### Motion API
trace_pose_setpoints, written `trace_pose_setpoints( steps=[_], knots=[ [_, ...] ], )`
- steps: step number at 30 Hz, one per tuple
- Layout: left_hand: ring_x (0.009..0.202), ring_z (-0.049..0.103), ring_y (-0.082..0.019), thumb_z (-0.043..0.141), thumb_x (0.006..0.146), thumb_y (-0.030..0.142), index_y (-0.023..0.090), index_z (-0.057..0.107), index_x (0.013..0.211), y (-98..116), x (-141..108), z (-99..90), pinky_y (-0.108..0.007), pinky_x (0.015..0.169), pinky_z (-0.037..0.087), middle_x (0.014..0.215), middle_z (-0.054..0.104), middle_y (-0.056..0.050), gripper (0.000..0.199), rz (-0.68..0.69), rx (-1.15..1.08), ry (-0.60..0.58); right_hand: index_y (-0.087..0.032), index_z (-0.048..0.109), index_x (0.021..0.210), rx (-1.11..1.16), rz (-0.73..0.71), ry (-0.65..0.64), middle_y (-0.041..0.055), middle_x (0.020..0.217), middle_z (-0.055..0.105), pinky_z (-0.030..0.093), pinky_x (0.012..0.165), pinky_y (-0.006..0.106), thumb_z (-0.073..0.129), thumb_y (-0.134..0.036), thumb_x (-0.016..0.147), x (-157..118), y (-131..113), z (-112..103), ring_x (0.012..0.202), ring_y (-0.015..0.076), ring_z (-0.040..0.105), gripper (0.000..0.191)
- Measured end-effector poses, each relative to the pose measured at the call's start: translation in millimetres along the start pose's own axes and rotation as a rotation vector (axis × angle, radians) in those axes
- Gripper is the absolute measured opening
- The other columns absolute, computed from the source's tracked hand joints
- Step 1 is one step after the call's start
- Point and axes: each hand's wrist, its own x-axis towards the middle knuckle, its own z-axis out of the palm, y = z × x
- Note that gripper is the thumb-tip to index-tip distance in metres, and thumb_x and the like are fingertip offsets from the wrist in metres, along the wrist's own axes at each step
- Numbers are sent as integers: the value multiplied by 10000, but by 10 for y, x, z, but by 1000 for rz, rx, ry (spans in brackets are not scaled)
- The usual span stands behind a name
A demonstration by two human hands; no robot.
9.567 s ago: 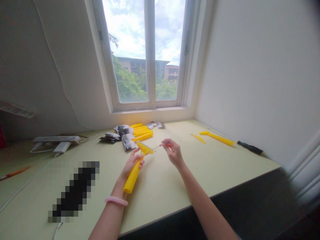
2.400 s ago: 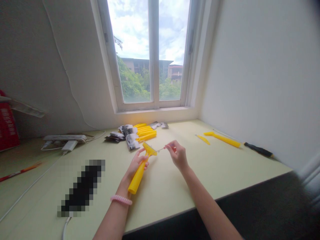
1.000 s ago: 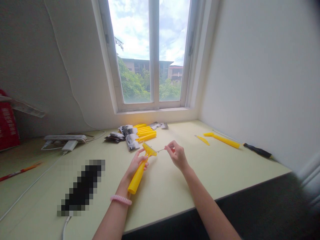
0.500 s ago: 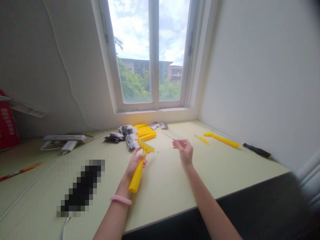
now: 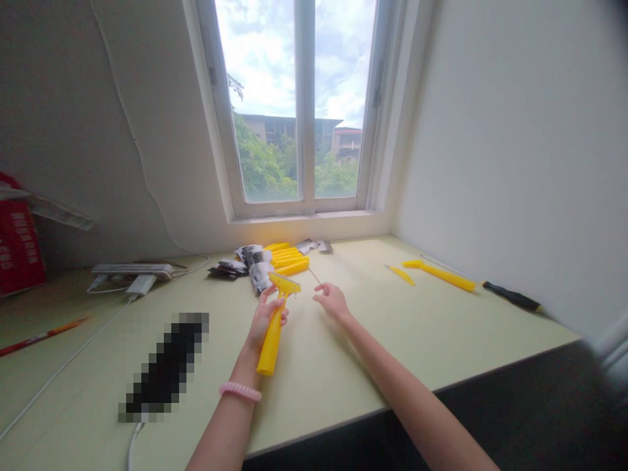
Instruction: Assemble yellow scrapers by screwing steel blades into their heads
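Observation:
My left hand [image 5: 265, 320] is wrapped round a yellow scraper [image 5: 269, 347], its wide head pointing away from me and its handle end toward me. To the right of the scraper head, my right hand [image 5: 333, 301] pinches a thin metal rod [image 5: 314, 277] that slants up and to the left; the fingers hide its near end. Beyond both hands lie several yellow handles [image 5: 289, 261] in a pile. Silver-and-black packets [image 5: 259, 276] rest against the pile's left side.
At the right lie a yellow blade-shaped piece [image 5: 402, 275], another yellow scraper [image 5: 441, 275] and a black-handled screwdriver [image 5: 510, 296]. A power strip [image 5: 132, 269] with cables sits back left. A blurred-out dark object [image 5: 167, 366] lies left of my forearm. The table's front edge [image 5: 343, 426] runs below my arms.
My right hand has moved left and slightly down with the thin rod, closer to the scraper head. My left hand still holds the scraper in nearly the same spot.

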Motion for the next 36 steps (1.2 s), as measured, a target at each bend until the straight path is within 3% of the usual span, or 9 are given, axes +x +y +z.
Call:
trace_pose_setpoints(
  steps=[7,12,15,17,22,29,33,36],
  knots=[
    [418,444,-18,594,644,152,250,341,1112,3,1,-9,-136,378,331,859,574,-21,541,-5,8,45,-216,676,649,-300,-70,55,25,579,621,333,484,235,614,-201,558,-39,-2,101,528,152,527,111],
    [416,443,-11,600,644,145,247,348,1130,1,10,-18,-129,377,339,878,584,-33,557,-19,-10,72,-219,654,555,-348,-124,81,25,527,607,303,440,223,644,-212,575,-35,26,132,472,135,513,24],
    [424,443,-10,587,659,135,249,340,1145,5,3,-25,-128,381,348,917,583,-49,557,-34,-27,66,-217,627,484,-244,-112,111,6,466,563,267,415,213,664,-207,552,-6,37,122,430,112,463,78],
    [428,438,-3,571,674,128,253,335,1159,8,-8,-24,-119,384,344,950,579,-60,554,-54,-49,37,-204,619,465,-62,-30,109,-5,440,536,259,412,212,681,-213,520,15,27,87,424,106,435,83],
    [426,427,-1,545,697,120,259,303,1209,2,-51,27,-113,381,325,974,580,-77,583,-186,-30,-107,-139,673,640,291,116,50,6,489,570,287,391,215,641,-377,584,24,-80,-72,383,75,374,246],
    [411,430,-23,539,684,121,213,306,1208,-53,-102,143,-127,359,287,862,582,-66,580,-242,102,-185,-132,671,701,564,89,-135,-6,522,569,344,444,213,670,-406,568,-143,-342,-121,464,85,438,304],
    [405,433,-38,535,680,134,199,307,1216,-87,-95,159,-133,356,275,703,526,-3,586,-234,151,-204,-137,667,717,627,81,-248,-27,494,517,368,441,220,680,-421,554,-214,-397,-35,457,90,444,327],
    [403,427,-38,544,681,152,193,298,1224,-94,-90,157,-135,359,272,679,506,10,597,-230,158,-227,-140,670,712,612,40,-260,-39,473,469,365,437,213,688,-406,553,-217,-381,-9,454,79,414,310]
  ],
)
